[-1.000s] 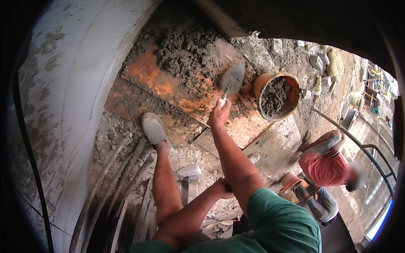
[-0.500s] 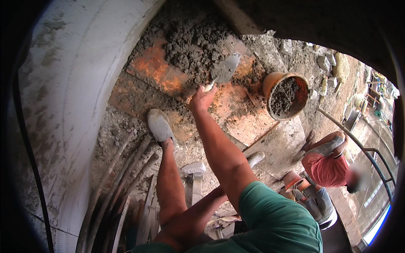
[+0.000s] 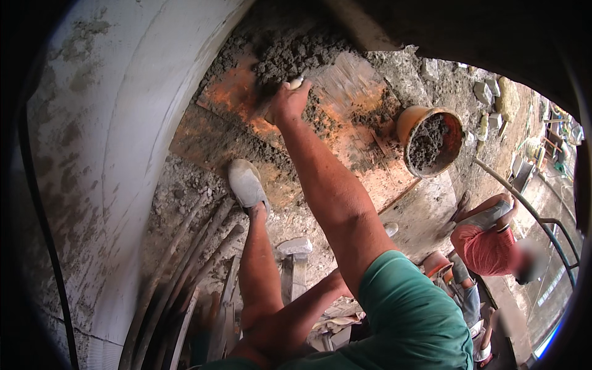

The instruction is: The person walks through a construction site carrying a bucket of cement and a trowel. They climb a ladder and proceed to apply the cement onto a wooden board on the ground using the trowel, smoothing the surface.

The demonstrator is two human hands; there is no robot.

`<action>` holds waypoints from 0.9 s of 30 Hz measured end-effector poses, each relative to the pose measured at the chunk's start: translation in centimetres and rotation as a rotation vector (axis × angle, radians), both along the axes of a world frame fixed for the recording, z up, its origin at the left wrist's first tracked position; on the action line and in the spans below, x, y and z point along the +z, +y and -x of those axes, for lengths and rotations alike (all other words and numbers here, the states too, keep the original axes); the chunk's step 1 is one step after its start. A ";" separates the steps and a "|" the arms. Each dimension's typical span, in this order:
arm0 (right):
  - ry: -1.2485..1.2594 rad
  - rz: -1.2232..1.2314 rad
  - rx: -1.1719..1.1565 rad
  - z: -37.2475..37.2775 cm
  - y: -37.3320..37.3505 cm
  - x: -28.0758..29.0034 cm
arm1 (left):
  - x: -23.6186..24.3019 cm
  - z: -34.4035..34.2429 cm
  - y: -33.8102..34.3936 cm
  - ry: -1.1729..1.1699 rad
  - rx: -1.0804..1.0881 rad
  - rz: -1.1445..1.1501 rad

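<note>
My right hand (image 3: 290, 103) is closed around the pale handle of a trowel (image 3: 297, 82). It is at the near edge of a heap of grey mortar (image 3: 296, 58). The trowel's blade does not show clearly against the dark mortar. Under the heap lies an orange-stained board (image 3: 231, 92), with a scraped, streaked patch to the right of my hand. An orange bucket (image 3: 461, 139) with mortar inside stands right of the board. What looks like my left forearm (image 3: 314, 299) passes beneath my right arm, and its hand is hidden.
A pale wall (image 3: 117, 154) rises on the left, with poles (image 3: 185, 265) leaning near it. My shoe (image 3: 248, 184) rests near the board. Stone blocks (image 3: 483, 92) lie at the far right. A person in a red shirt (image 3: 484, 250) crouches at right; another person's legs (image 3: 468, 302) show nearer.
My right hand has moved the trowel leftward and away, over to the mortar heap. Its blade, earlier flat and visible on the board, is now obscured. The whole view has shifted slightly.
</note>
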State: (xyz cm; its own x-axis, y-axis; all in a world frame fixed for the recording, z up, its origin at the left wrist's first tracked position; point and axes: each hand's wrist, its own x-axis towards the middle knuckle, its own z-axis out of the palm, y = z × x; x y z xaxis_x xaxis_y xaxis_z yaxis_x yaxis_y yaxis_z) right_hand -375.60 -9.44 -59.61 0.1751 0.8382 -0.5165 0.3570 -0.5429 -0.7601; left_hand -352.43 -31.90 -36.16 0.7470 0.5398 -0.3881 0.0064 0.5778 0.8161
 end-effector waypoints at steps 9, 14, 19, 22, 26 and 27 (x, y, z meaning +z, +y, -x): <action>0.198 0.110 0.070 -5.5 -1.8 1.7 | 0.7 1.3 0.1 0.030 0.002 0.033; 0.262 0.145 0.170 -9.6 -2.5 5.3 | 0.9 2.3 0.9 0.018 -0.098 0.118; 0.297 0.190 0.209 -17.0 -3.5 11.6 | 2.2 2.8 2.8 0.113 -0.208 0.082; 0.222 0.365 0.173 -20.1 -4.0 18.6 | 1.2 1.1 0.7 0.176 -0.204 0.025; 0.040 0.324 0.005 -28.3 -4.5 23.8 | 1.1 0.8 1.7 0.140 -0.245 0.020; -0.034 0.288 -0.029 -29.9 -4.5 24.6 | 1.0 0.8 1.6 0.133 -0.234 0.022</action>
